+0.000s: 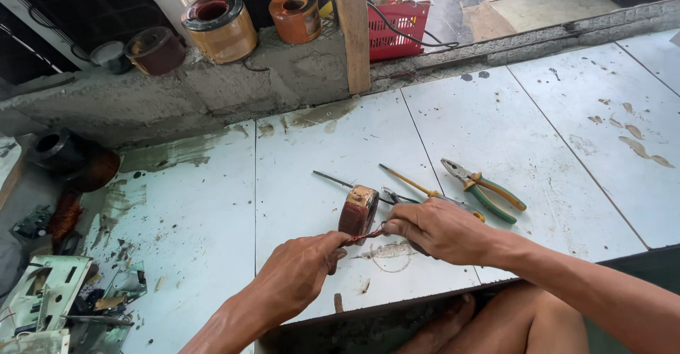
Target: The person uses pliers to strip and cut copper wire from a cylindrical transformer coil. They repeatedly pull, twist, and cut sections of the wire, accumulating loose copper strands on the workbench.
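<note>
I have the copper wire lead (pixel 363 237) stretched between both hands, and it runs up to the small wound coil (pixel 358 211) that stands on edge on the counter (pixel 312 155), just at twelve o'clock of my fingers. My left hand (pixel 301 272) is closed on the lead's near end, pinching it between thumb and fingers. My right hand (pixel 435 230) is closed on the lead where it leaves the coil, and it looks to grip a tool too, though I cannot tell which.

To do this well, I judge the lead should stay taut and straight, with the pull gentle so the thin strand neither kinks nor snaps at the winding.

At two o'clock of the coil lie a yellow-handled screwdriver (pixel 407 180) and green-handled pliers (pixel 485 189), near but apart. Far off at eleven o'clock, larger coils (pixel 219 28) sit on the concrete ledge (pixel 212 88), beside a red basket (pixel 397 24).
</note>
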